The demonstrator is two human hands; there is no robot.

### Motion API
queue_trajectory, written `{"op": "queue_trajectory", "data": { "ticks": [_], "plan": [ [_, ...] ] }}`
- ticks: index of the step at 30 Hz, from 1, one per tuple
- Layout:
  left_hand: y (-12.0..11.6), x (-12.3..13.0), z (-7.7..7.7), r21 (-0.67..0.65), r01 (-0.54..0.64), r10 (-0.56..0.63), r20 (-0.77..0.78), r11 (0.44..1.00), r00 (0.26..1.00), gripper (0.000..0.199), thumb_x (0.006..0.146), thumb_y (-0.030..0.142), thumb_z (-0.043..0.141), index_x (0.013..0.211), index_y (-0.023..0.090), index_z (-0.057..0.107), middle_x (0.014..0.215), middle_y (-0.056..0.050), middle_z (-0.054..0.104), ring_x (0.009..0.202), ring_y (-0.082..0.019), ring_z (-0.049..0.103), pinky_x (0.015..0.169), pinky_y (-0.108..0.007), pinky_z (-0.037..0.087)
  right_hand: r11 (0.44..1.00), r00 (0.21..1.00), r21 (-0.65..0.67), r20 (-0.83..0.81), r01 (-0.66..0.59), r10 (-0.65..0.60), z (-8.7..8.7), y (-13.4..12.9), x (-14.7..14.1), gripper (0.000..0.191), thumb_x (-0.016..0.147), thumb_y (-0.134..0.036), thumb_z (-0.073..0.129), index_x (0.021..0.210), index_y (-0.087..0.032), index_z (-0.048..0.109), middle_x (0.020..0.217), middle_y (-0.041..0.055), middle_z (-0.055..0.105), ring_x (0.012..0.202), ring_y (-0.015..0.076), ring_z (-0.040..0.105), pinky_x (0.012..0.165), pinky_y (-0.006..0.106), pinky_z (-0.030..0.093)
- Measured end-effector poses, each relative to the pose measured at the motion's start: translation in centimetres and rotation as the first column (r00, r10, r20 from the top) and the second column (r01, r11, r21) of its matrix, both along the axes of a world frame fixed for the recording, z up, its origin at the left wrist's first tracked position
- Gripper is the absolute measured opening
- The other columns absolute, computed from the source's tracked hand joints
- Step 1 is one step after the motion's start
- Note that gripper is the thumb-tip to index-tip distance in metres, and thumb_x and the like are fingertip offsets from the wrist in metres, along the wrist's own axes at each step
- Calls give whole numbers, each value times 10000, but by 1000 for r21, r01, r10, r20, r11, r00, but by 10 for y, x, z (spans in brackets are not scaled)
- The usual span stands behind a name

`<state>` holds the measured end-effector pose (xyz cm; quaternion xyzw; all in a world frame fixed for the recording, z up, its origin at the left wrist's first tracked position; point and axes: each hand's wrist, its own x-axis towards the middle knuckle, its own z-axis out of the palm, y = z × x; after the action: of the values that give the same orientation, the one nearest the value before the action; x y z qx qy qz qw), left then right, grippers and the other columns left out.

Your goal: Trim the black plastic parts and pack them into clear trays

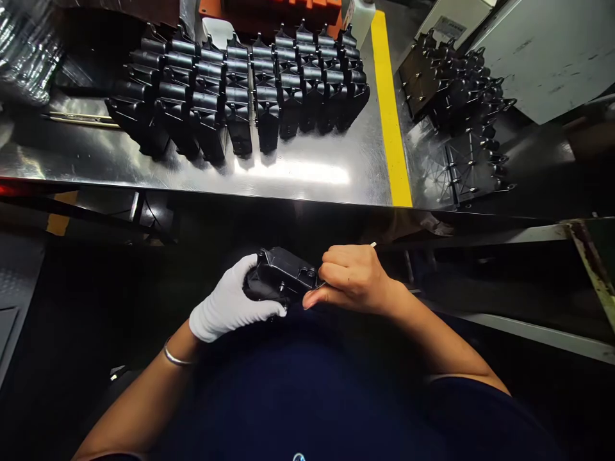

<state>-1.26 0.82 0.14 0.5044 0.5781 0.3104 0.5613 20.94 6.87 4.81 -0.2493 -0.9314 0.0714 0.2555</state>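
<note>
A workshop or factory floor, by the look of it: a metal bench crosses the view, a yellow stripe at one o'clock, rows of matching black parts at twelve and more parts at two.

The black part is a boxy, hollow-looking moulded piece with a smooth, slightly glossy face, rounded edges and small round fittings at its corners and side. It is tilted, clear of the surface and nearer the body, gripped between the thumb and fingers of the white-gloved left hand. The slim tool is mostly hidden in the bare right hand; its pale end shows above the fist, its thin tip beside the part's right end.
</note>
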Motion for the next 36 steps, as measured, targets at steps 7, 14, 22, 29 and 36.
{"op": "queue_trajectory", "data": {
  "ticks": [7,14,22,29,36],
  "plan": [
    [-1,3,-1,-125,-120,137,141,985,980,615,479,334,870,1001,176,586,872,-37,709,803,-250,692,697,-364,587,989,993,-145,-121,-19,1,-3,-2,2,537,915,-572,454,554,-176,475,486,-39,401,459,80,367,462,237,244],
    [-5,-5,-1,183,-207,202,46,961,978,450,623,276,830,1029,189,658,993,-48,698,896,-213,672,854,-362,546,951,979,-272,-99,146,-179,-4,-7,7,312,972,-239,427,721,-149,590,586,2,544,524,92,472,534,219,364],
    [-9,-13,4,495,-12,24,-18,869,1000,403,714,133,738,1092,235,643,1030,-55,668,921,-214,650,809,-348,534,960,973,-167,-20,223,-229,-17,-10,3,357,953,-273,486,642,-145,606,550,3,552,501,92,477,519,225,343],
    [-5,-9,18,668,157,-125,-96,728,988,486,731,67,669,1170,263,598,1018,-55,695,938,-228,641,865,-388,507,947,971,-312,-190,79,-144,-8,-7,9,347,966,-236,442,664,-146,585,534,-11,517,480,78,442,511,208,349],
    [-7,-14,12,623,100,-38,-111,776,993,416,736,102,692,1118,253,628,1005,-64,693,912,-228,652,806,-358,534,974,986,-161,-24,158,-163,-6,-11,13,377,958,-301,470,632,-157,592,514,-17,484,477,85,410,485,235,283]
  ]
}}
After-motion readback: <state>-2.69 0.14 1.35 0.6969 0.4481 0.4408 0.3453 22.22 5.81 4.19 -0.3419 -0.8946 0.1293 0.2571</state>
